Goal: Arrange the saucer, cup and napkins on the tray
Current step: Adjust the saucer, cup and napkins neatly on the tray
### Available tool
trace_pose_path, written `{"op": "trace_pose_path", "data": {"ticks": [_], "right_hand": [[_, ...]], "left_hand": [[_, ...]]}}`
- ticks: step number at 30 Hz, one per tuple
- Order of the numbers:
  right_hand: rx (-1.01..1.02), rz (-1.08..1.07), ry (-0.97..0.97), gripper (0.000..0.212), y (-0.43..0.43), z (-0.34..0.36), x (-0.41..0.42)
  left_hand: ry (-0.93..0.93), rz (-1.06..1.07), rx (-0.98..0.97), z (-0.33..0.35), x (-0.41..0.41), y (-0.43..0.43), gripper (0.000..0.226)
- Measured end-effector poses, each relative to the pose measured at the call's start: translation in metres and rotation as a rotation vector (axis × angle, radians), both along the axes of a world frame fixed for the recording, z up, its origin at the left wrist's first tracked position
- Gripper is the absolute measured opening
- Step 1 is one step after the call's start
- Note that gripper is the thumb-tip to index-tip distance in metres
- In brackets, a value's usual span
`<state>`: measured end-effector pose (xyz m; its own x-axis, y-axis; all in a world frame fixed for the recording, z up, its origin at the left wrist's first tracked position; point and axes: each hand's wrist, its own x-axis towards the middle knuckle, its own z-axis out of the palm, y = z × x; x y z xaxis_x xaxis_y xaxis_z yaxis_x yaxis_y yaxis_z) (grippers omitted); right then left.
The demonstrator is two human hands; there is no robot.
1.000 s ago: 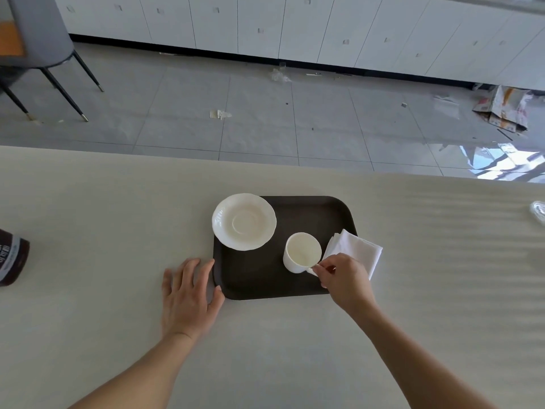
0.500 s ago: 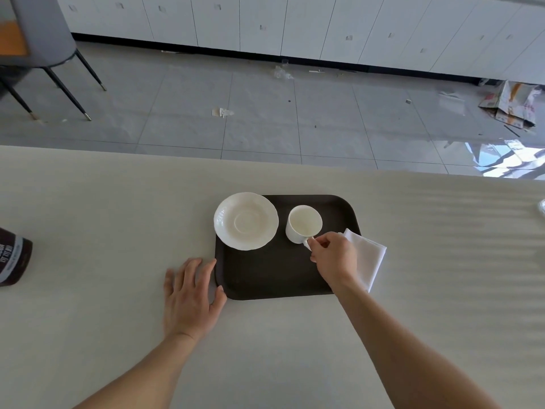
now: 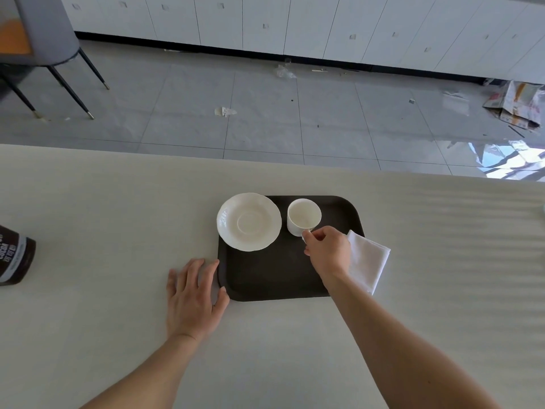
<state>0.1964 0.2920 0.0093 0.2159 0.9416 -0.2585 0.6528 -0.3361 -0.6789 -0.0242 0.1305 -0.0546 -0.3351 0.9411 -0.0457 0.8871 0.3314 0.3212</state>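
Observation:
A dark brown tray (image 3: pixel 274 278) lies on the pale table. A white saucer (image 3: pixel 249 221) rests on the tray's far left corner and overhangs its edge. To its right, in the tray's far part, a white cup (image 3: pixel 303 216) stands upright. My right hand (image 3: pixel 328 252) pinches the cup's handle from the near side. A folded white napkin (image 3: pixel 367 259) lies across the tray's right rim, partly on the table, partly hidden by my right hand. My left hand (image 3: pixel 193 299) lies flat on the table with fingers spread, its thumb touching the tray's near left corner.
A dark brown bottle with a label (image 3: pixel 13 256) lies at the table's left edge. The table's far edge (image 3: pixel 265 162) runs across the view, with grey floor tiles beyond it. A chair (image 3: pixel 44 39) stands at the far left on the floor.
My right hand has carried the cup from the tray's near right area to its far part, beside the saucer. The left hand has stayed at the tray's corner.

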Motion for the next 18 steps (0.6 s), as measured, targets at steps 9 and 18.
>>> {"op": "trace_pose_path", "data": {"ticks": [9,18], "right_hand": [[-0.027,0.002,0.037,0.03,0.003,-0.0024,-0.0025],[-0.028,-0.005,0.063,0.03,0.0042,-0.0047,-0.0057]], "left_hand": [[-0.003,-0.003,0.003,-0.0012,-0.0004,0.0001,0.06],[0.003,-0.005,0.005,-0.0008,-0.0001,-0.0006,0.059]]}}
